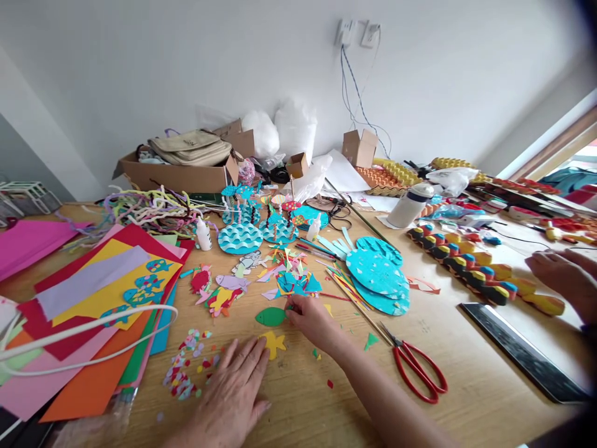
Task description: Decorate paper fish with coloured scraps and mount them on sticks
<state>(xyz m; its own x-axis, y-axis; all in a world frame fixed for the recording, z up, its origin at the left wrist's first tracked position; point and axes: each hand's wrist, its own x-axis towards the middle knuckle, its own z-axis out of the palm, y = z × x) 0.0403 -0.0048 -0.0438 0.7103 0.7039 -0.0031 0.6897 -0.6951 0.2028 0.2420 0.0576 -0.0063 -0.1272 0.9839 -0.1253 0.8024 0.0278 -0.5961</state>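
Observation:
A green paper fish (270,317) lies near the middle of the table, its right end pinched in the fingers of my right hand (314,320). My left hand (240,379) rests flat on the tabletop, its fingers stretched out, and the fingertips reach the edge of a yellow paper fish (275,344). Left of that hand, small coloured paper dots (186,367) are scattered. Just behind the green fish lie a lilac paper fish (231,282), a red paper cutout (200,280) and blue paper scraps (296,283). Red-handled scissors (415,367) lie to the right of my right forearm.
Coloured paper sheets (93,298) and a white cable (93,323) cover the left side. Behind stand glue bottles (204,235) and blue fish models (240,239). Blue discs (377,274), a black tablet-like slab (522,351) and another person's hand (566,274) are at right.

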